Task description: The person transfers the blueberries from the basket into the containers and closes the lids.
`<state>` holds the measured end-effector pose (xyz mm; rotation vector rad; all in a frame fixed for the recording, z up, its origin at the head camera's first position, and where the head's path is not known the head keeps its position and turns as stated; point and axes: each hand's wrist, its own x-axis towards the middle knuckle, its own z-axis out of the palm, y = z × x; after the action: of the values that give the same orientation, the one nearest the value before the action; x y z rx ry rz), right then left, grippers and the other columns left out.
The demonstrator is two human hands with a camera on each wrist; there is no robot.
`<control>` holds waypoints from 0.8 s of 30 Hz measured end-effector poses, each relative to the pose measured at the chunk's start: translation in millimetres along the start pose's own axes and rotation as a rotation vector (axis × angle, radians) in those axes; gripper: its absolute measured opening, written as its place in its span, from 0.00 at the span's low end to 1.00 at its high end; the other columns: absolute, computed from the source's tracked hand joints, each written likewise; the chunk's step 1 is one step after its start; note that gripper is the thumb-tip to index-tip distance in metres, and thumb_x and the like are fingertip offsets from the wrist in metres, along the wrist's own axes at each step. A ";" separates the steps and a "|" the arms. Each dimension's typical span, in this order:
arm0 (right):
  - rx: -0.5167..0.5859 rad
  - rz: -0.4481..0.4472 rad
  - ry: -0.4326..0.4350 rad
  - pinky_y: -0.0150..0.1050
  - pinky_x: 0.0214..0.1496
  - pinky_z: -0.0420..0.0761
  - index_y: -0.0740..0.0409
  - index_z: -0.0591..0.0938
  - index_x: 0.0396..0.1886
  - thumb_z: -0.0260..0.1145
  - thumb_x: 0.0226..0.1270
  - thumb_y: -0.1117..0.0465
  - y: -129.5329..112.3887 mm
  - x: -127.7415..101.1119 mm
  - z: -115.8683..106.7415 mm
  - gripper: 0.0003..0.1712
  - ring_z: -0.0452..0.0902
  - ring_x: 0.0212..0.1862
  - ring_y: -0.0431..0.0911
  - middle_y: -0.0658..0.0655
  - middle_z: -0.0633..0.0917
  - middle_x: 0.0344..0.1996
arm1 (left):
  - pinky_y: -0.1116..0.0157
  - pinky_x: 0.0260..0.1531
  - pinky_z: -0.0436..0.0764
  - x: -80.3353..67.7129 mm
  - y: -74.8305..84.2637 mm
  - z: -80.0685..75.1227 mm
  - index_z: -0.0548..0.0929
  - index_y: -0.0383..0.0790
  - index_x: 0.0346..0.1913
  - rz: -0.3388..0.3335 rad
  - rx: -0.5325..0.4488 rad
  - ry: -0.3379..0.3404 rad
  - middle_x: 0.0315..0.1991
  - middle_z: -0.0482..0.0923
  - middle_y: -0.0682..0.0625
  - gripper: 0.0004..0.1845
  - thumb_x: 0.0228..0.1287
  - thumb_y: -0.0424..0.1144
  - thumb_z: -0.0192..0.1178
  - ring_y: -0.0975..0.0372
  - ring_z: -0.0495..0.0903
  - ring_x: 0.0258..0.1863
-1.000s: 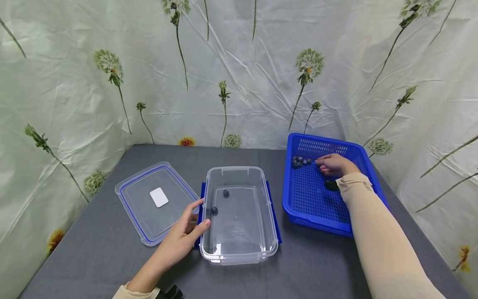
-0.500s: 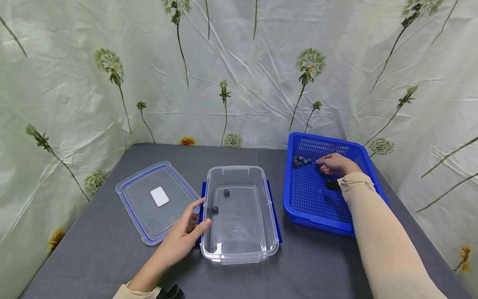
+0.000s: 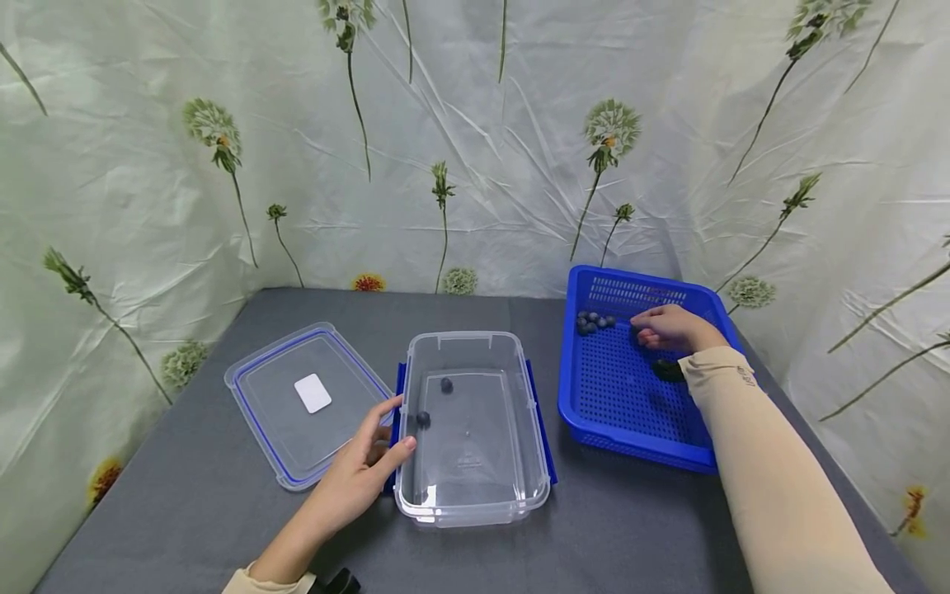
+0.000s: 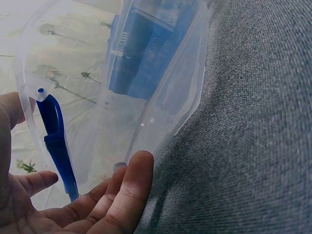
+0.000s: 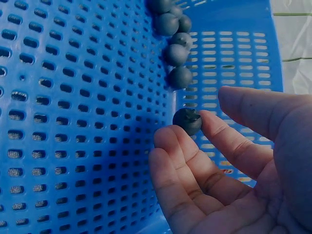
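In the head view my left hand (image 3: 355, 481) holds the left side of a clear plastic food container (image 3: 472, 445), its thumb at the rim and other fingers by the blue clip (image 4: 56, 134). Two blueberries (image 3: 446, 385) lie inside the container. Over at the right, my right hand (image 3: 674, 327) reaches down into a blue plastic basket (image 3: 571, 396). The right wrist view shows a single blueberry (image 5: 187, 121) between its fingertips, close to the seam of floor and wall. Several more blueberries (image 5: 177, 54) line that seam just beyond.
A clear lid (image 3: 285, 429) with a blue seal and a white label (image 3: 312, 393) lies on the grey tablecloth (image 3: 208, 495), left of the container. Behind the table hangs a pale curtain (image 3: 512, 214) printed with dandelions.
The right hand has shifted slightly to the right inside the basket, away from the clustered blueberries. The left hand, container and lid hold their places; the head view drifts a little.
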<state>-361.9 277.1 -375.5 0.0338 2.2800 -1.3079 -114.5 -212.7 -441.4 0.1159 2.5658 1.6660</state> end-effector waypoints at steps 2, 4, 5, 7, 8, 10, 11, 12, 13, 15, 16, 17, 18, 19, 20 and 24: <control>-0.005 -0.009 -0.001 0.24 0.42 0.82 0.81 0.58 0.78 0.49 0.89 0.62 -1.3 -1.4 -0.8 0.31 0.79 0.33 0.30 0.43 0.82 0.30 | 0.57 0.49 0.86 0.0 0.0 0.4 0.62 0.61 0.83 -0.004 0.004 0.004 0.57 0.85 0.41 0.35 0.80 0.50 0.63 0.58 0.90 0.49; -0.012 -0.021 0.001 0.24 0.42 0.83 0.81 0.58 0.78 0.49 0.89 0.62 -3.1 -2.8 -1.2 0.31 0.79 0.33 0.29 0.44 0.82 0.31 | 0.56 0.49 0.86 -0.1 0.4 0.9 0.62 0.61 0.82 -0.010 0.006 0.009 0.57 0.85 0.41 0.35 0.80 0.50 0.63 0.58 0.90 0.49; -0.015 -0.027 0.002 0.24 0.42 0.83 0.81 0.58 0.78 0.49 0.89 0.62 -4.7 -3.9 -0.8 0.31 0.80 0.33 0.30 0.44 0.82 0.31 | 0.55 0.49 0.86 -0.2 0.5 1.1 0.62 0.61 0.82 -0.012 0.007 0.010 0.57 0.85 0.41 0.35 0.80 0.50 0.63 0.58 0.90 0.49; -0.023 -0.040 0.005 0.25 0.43 0.84 0.82 0.59 0.78 0.50 0.89 0.61 -7.9 -6.2 0.2 0.32 0.80 0.34 0.30 0.45 0.82 0.32 | 0.55 0.49 0.86 -0.4 1.1 1.4 0.62 0.61 0.82 -0.012 0.004 0.011 0.57 0.85 0.40 0.35 0.79 0.50 0.63 0.57 0.90 0.50; -0.025 -0.046 0.008 0.26 0.43 0.84 0.82 0.59 0.77 0.50 0.89 0.61 -9.6 -7.6 0.8 0.32 0.81 0.34 0.30 0.45 0.83 0.33 | 0.54 0.49 0.86 -0.4 1.3 1.4 0.62 0.61 0.82 -0.012 0.004 0.013 0.58 0.85 0.40 0.35 0.79 0.50 0.63 0.57 0.90 0.50; -0.034 -0.060 0.008 0.27 0.44 0.85 0.82 0.59 0.78 0.51 0.89 0.61 -12.0 -9.6 1.5 0.32 0.82 0.35 0.30 0.45 0.83 0.36 | 0.55 0.49 0.86 -0.6 1.4 1.4 0.62 0.61 0.83 -0.011 0.005 0.015 0.58 0.85 0.40 0.35 0.79 0.50 0.63 0.57 0.90 0.50; -0.040 -0.065 0.011 0.27 0.45 0.85 0.81 0.59 0.78 0.51 0.89 0.60 -12.9 -10.5 1.8 0.32 0.82 0.36 0.30 0.45 0.83 0.37 | 0.55 0.49 0.86 -0.6 1.4 1.3 0.62 0.60 0.83 -0.008 0.006 0.015 0.58 0.85 0.40 0.35 0.80 0.50 0.63 0.56 0.90 0.50; -0.043 -0.072 0.012 0.28 0.46 0.85 0.81 0.59 0.78 0.52 0.89 0.60 -13.2 -10.9 1.8 0.33 0.82 0.37 0.31 0.45 0.83 0.38 | 0.55 0.49 0.86 -0.7 1.4 1.3 0.62 0.60 0.83 -0.008 0.004 0.016 0.58 0.85 0.40 0.35 0.80 0.50 0.63 0.56 0.90 0.50; -0.044 -0.080 0.011 0.28 0.46 0.85 0.80 0.60 0.78 0.53 0.89 0.59 -13.2 -11.2 1.7 0.33 0.83 0.38 0.31 0.46 0.84 0.39 | 0.56 0.49 0.86 -0.7 1.2 1.3 0.62 0.60 0.83 -0.007 0.004 0.017 0.58 0.85 0.40 0.35 0.80 0.49 0.63 0.56 0.90 0.50; -0.050 -0.109 0.000 0.29 0.48 0.86 0.81 0.61 0.77 0.54 0.88 0.57 -12.8 -12.3 0.8 0.34 0.83 0.40 0.32 0.47 0.84 0.43 | 0.55 0.49 0.87 -0.5 1.0 1.6 0.62 0.60 0.83 -0.008 0.003 0.019 0.58 0.85 0.40 0.35 0.80 0.49 0.63 0.56 0.90 0.50; -0.047 -0.120 -0.004 0.29 0.49 0.86 0.80 0.63 0.76 0.56 0.88 0.56 -12.8 -13.2 0.8 0.34 0.83 0.41 0.32 0.49 0.84 0.44 | 0.55 0.49 0.87 -0.4 0.9 1.7 0.62 0.60 0.83 -0.009 0.002 0.019 0.58 0.85 0.40 0.35 0.80 0.49 0.63 0.56 0.90 0.50; -0.034 -0.139 -0.015 0.30 0.49 0.86 0.81 0.65 0.74 0.57 0.87 0.55 -12.6 -14.5 0.1 0.34 0.84 0.42 0.34 0.51 0.85 0.45 | 0.54 0.49 0.87 -0.3 0.9 1.8 0.62 0.60 0.83 -0.008 0.003 0.019 0.58 0.85 0.40 0.34 0.80 0.49 0.63 0.56 0.90 0.50; -0.038 -0.153 -0.024 0.30 0.50 0.86 0.81 0.65 0.74 0.58 0.87 0.54 -12.6 -15.4 0.1 0.35 0.84 0.43 0.34 0.52 0.85 0.47 | 0.54 0.49 0.87 -0.3 0.8 1.9 0.62 0.61 0.82 -0.011 0.002 0.021 0.58 0.85 0.40 0.34 0.80 0.49 0.63 0.56 0.90 0.50; -0.044 -0.166 -0.031 0.31 0.51 0.86 0.81 0.66 0.74 0.58 0.86 0.53 -12.9 -16.8 0.3 0.36 0.84 0.45 0.35 0.54 0.85 0.49 | 0.54 0.49 0.87 -0.3 0.8 1.9 0.62 0.61 0.82 -0.010 0.001 0.020 0.58 0.85 0.40 0.34 0.80 0.49 0.63 0.57 0.90 0.50; -0.055 -0.177 -0.035 0.31 0.52 0.86 0.82 0.66 0.74 0.58 0.86 0.53 -13.1 -18.0 0.3 0.36 0.84 0.46 0.35 0.55 0.85 0.50 | 0.55 0.49 0.87 -0.4 0.7 1.8 0.62 0.61 0.82 -0.009 0.000 0.021 0.58 0.85 0.40 0.34 0.80 0.49 0.63 0.57 0.90 0.50; -0.103 -0.171 -0.013 0.31 0.55 0.86 0.80 0.63 0.77 0.55 0.88 0.55 -17.1 -22.1 5.1 0.35 0.83 0.47 0.33 0.55 0.84 0.55 | 0.59 0.47 0.86 -0.8 -0.2 1.0 0.62 0.60 0.82 -0.004 -0.011 0.018 0.58 0.85 0.40 0.34 0.80 0.49 0.63 0.58 0.90 0.49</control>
<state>-345.1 268.7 -354.2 -0.2085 2.3786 -1.2675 -113.6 -211.9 -442.0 0.0955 2.5673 1.6875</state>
